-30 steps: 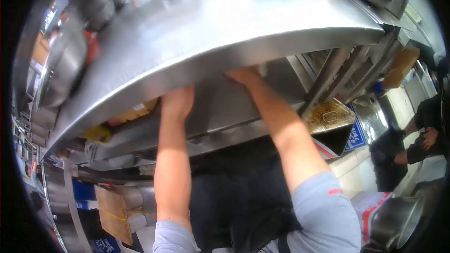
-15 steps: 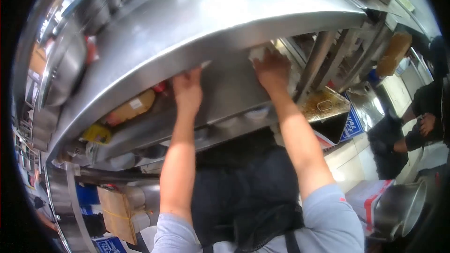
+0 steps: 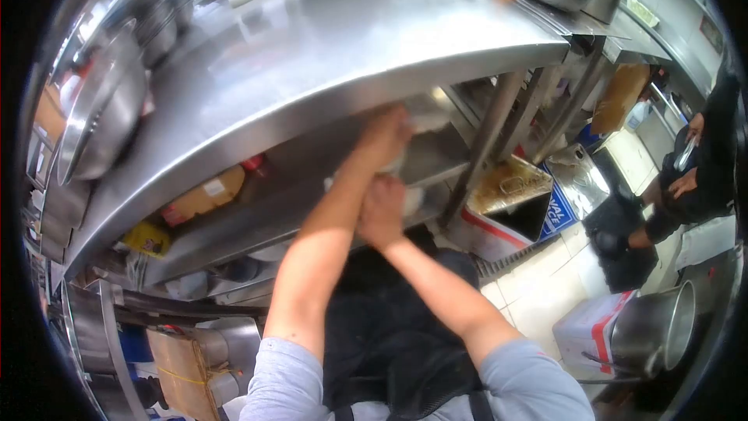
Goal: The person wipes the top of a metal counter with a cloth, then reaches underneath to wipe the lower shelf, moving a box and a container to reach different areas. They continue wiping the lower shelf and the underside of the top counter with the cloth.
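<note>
Both of my hands are under the steel counter (image 3: 327,78), over its lower steel shelf (image 3: 312,144). My left hand (image 3: 387,139) reaches forward and right, close to a pale, shiny thing (image 3: 430,111) near the shelf's right end. Its fingers are smeared by motion. Nearer to my body, my right hand (image 3: 380,206) is closed beneath my left forearm. White, cloth-like material (image 3: 387,196) shows at its fingers, partly hidden. Left of my arms, a brown cardboard piece (image 3: 204,196) and a red item (image 3: 254,162) lie on the shelf.
A yellow package (image 3: 148,240) lies at the shelf's left end. Metal bowls (image 3: 105,109) stand at the counter's left. Upright steel legs (image 3: 487,136), an open box (image 3: 506,222) and a large pot (image 3: 654,335) are on the right. A person in dark clothing (image 3: 713,156) is at far right.
My left hand has moved right and forward along the shelf. My right hand has come back toward my body and left, under the left forearm. The view has shifted slightly.
</note>
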`<action>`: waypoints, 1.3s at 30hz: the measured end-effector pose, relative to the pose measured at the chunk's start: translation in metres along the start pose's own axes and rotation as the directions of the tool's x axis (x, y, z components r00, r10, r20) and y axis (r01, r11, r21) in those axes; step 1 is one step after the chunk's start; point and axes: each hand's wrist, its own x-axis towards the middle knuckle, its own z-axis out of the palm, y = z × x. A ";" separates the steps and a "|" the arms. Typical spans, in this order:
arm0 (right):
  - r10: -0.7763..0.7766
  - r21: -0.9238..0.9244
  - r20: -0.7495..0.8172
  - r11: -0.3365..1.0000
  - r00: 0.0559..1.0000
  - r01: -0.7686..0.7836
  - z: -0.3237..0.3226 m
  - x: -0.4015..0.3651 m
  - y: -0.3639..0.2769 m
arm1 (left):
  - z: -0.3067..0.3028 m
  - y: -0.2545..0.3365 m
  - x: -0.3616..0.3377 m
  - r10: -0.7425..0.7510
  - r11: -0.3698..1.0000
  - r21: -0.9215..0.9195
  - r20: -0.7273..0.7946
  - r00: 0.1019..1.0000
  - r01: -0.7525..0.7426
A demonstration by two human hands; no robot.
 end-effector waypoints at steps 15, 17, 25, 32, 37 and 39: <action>-0.482 0.379 0.233 0.845 0.845 0.378 0.096 -0.030 -0.140 | -0.056 0.053 -0.151 0.231 0.946 -0.186 -0.184 0.955 -0.265; -0.491 0.516 0.304 0.805 0.816 0.292 0.084 -0.019 -0.144 | -0.071 0.055 -0.187 0.181 0.895 -0.384 -0.156 0.971 -0.229; -0.179 0.454 0.352 0.891 0.919 0.000 -0.032 0.101 -0.052 | -0.024 -0.045 -0.407 -0.533 0.472 -0.868 -0.141 0.834 0.155; -0.231 -0.045 0.577 0.949 0.784 0.312 -0.011 0.072 -0.009 | 0.037 -0.057 -0.471 -0.582 0.798 0.129 -0.086 0.808 0.589; -0.413 0.115 0.575 0.895 0.706 0.430 0.032 0.059 -0.065 | 0.034 -0.073 -0.453 -0.626 0.760 0.175 -0.067 0.777 0.626; -0.507 0.245 0.544 0.858 0.669 0.451 0.063 0.054 -0.108 | 0.034 -0.079 -0.455 -0.624 0.763 0.148 -0.086 0.777 0.629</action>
